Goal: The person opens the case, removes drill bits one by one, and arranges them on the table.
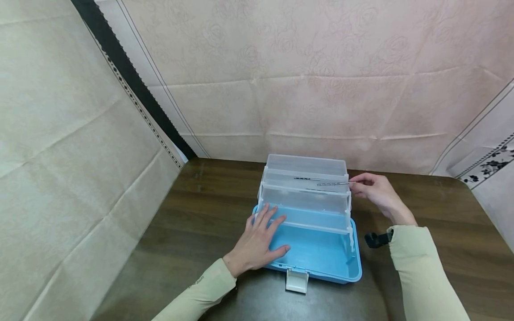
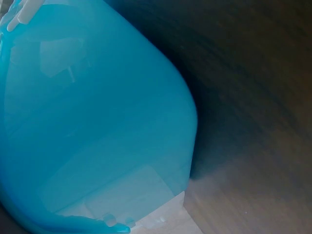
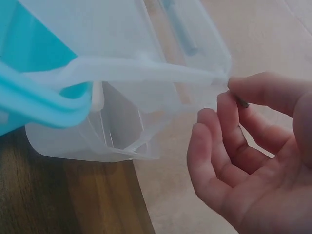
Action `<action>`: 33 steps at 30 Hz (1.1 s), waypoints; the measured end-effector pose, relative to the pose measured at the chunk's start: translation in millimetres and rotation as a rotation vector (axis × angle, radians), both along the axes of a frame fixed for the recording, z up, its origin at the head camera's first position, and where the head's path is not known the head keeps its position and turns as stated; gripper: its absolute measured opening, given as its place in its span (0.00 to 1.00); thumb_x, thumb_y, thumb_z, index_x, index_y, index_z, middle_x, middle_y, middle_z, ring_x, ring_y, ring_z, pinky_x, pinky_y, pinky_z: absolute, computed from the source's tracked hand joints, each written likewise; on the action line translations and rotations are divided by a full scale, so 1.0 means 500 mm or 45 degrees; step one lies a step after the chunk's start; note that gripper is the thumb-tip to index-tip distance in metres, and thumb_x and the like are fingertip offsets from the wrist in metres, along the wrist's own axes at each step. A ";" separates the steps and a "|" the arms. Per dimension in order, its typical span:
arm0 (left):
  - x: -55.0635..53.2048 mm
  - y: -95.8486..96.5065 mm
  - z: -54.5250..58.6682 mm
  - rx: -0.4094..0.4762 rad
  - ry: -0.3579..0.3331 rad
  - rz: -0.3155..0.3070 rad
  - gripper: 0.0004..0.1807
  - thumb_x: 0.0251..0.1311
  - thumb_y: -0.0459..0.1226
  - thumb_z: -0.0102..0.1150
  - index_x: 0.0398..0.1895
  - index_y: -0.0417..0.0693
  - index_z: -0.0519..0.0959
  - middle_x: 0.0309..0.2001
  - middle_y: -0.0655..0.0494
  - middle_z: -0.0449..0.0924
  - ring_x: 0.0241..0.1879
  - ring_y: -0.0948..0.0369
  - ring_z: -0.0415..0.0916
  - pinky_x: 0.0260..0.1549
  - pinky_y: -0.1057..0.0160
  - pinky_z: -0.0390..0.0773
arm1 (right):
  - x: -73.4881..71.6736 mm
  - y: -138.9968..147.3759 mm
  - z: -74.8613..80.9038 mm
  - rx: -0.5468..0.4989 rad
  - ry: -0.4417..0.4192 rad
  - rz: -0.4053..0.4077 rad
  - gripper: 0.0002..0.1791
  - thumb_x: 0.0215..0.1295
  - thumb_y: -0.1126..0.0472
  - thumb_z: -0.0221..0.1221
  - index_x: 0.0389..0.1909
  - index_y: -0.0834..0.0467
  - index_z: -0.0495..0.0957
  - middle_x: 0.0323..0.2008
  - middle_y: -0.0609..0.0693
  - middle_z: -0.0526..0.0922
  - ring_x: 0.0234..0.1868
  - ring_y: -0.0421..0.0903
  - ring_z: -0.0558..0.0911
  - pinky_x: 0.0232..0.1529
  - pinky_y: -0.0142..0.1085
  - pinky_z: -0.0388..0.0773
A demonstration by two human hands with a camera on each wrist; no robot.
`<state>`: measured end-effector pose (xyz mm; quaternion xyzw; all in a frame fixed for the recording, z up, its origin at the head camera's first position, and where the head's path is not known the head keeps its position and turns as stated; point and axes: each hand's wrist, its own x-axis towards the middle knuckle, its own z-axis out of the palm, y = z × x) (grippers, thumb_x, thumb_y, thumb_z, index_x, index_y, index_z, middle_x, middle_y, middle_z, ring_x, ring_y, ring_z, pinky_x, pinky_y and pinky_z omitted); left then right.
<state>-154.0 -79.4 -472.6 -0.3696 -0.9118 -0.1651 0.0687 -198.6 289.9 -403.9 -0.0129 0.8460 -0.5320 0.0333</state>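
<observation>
In the head view, right of centre, my right hand (image 1: 377,194) hid one end of the slim rod (image 1: 332,183); the bottom edge cut off my sleeves (image 1: 421,267). The left wrist view cropped the blue box (image 2: 97,112).

Right hand (image 3: 258,178) pinches a thin dark piece (image 3: 242,103) beside translucent trays (image 3: 109,31)

No readable text, brands or numbers in any view. Small dark marking (image 1: 199,279) on left sleeve (image 1: 196,292), illegible at this size.
</observation>
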 end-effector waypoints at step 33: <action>0.002 0.000 -0.002 0.016 -0.002 -0.002 0.39 0.66 0.61 0.53 0.74 0.52 0.64 0.76 0.47 0.57 0.77 0.47 0.45 0.65 0.32 0.57 | 0.006 0.003 0.004 -0.560 -0.026 -0.216 0.18 0.76 0.53 0.55 0.57 0.61 0.71 0.46 0.44 0.80 0.46 0.37 0.83 0.47 0.29 0.80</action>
